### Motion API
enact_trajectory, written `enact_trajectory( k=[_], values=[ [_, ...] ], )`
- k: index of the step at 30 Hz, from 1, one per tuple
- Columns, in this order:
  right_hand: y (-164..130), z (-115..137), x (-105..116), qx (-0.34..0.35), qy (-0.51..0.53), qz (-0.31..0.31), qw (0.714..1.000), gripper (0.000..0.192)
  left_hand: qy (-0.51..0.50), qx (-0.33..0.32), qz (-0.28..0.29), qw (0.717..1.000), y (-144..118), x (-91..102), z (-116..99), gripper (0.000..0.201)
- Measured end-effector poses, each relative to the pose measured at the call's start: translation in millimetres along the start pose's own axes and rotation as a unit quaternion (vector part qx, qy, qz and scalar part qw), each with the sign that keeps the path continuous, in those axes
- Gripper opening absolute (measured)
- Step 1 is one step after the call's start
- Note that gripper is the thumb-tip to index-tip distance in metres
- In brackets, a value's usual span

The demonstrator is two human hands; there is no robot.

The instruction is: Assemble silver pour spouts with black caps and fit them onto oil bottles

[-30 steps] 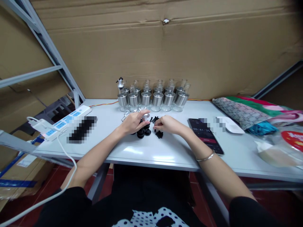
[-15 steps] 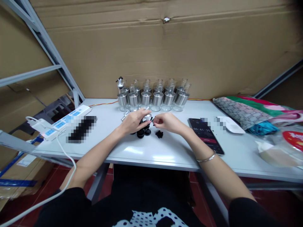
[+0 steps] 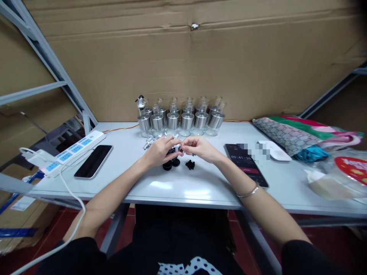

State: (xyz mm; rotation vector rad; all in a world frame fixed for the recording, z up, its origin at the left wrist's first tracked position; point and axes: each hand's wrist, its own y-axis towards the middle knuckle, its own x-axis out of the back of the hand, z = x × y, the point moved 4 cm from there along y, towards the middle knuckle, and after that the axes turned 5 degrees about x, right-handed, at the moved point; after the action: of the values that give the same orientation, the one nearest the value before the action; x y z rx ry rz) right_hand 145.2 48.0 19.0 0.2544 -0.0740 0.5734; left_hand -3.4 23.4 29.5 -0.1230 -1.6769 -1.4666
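My left hand [image 3: 159, 152] is closed around a silver bottle pourer [image 3: 177, 148], held just above the table. At the pourer's right side, my right hand [image 3: 201, 148] has thumb and fingertips pinched on a small black piece [image 3: 181, 149]; the contact between the two parts is too small to make out. Below my left hand stand several black round stoppers [image 3: 167, 166], partly hidden by it. A little pile of small black pieces [image 3: 190, 164] lies under my right hand. More silver pourers [image 3: 149, 141] lie behind my left hand.
Several glass bottles with metal sleeves [image 3: 173, 121] stand in rows at the back; the front-left one carries a pourer [image 3: 140, 102]. Left are a power strip [image 3: 75, 151] and a phone [image 3: 94, 162]. A phone running a timer [image 3: 246, 163] and patterned fabric [image 3: 282, 135] lie right.
My right hand has come left, bringing its fingertips to the pourer in my left hand. The whole view has shifted slightly.
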Motion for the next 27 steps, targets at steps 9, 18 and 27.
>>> enact_trajectory(
  k=[9, 18, 27],
  values=[
    [-1.8, -3.0, -5.6, 0.018, 0.032, -0.029, 0.999, 0.022, 0.026, 0.003, -0.025, 0.999, -4.7, -1.9, 9.0, 0.021],
    [-1.4, 3.7, -6.3, 0.045, 0.038, -0.036, 0.998, 0.030, -0.042, 0.062, 0.011, 0.997, -5.5, -4.5, 10.7, 0.025],
    [3.4, -5.9, 4.8, 0.030, 0.177, -0.151, 0.972, 0.041, -0.096, 0.060, 0.074, 0.991, -8.0, -11.6, 6.2, 0.025]
  ],
)
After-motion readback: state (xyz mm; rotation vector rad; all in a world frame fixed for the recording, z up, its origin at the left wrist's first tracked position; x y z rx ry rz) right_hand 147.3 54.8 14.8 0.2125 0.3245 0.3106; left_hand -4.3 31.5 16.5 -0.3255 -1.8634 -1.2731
